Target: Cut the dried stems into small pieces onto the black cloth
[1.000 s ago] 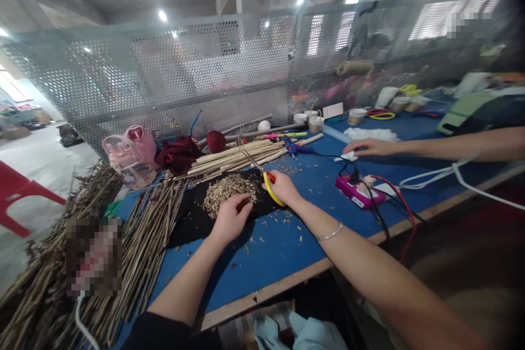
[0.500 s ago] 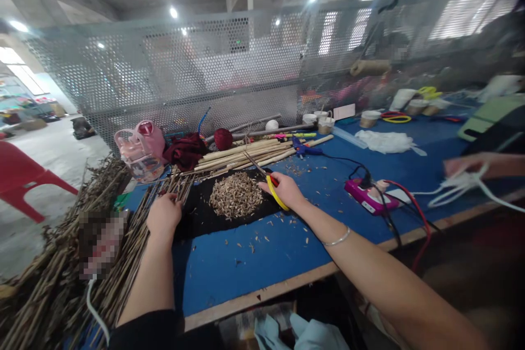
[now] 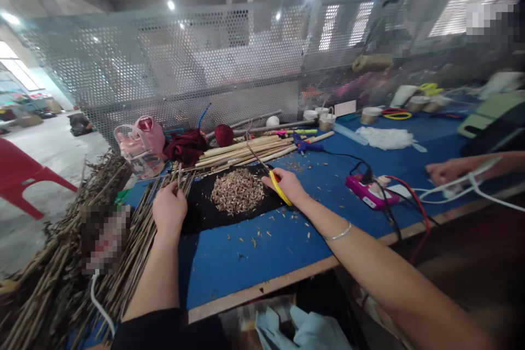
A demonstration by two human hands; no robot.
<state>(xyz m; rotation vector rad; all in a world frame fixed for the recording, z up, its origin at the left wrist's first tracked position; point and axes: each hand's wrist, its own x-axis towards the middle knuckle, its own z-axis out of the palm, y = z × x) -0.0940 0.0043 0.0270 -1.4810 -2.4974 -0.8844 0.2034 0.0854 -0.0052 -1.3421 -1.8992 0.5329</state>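
Note:
My right hand [image 3: 290, 187] is closed round the handles of a pair of scissors [image 3: 279, 188] with yellow and red grips; the blades point away to the upper left. Beside it, a heap of short chopped stalk pieces [image 3: 237, 191] lies on a black cloth [image 3: 205, 216]. To the left of the heap, my left hand [image 3: 169, 209] is closed in a pinch, with a thin dry stalk [image 3: 179, 174] rising from its fingertips. Many long dry stalks [image 3: 137, 229] lie under and beside the left forearm.
Behind the cloth lie pale sticks [image 3: 246, 152], a blue glue gun [image 3: 305, 145], a dark red yarn ball [image 3: 223, 135] and a pink bottle [image 3: 143, 147]. A purple power strip [image 3: 371, 192] with cables sits right. Another person's hand [image 3: 447, 171] is by a white cord at far right.
My left hand has lifted slightly and turned inward, the stalk now showing at its fingertips. My right hand stays near the heap with the scissors. The other person's hand has moved left.

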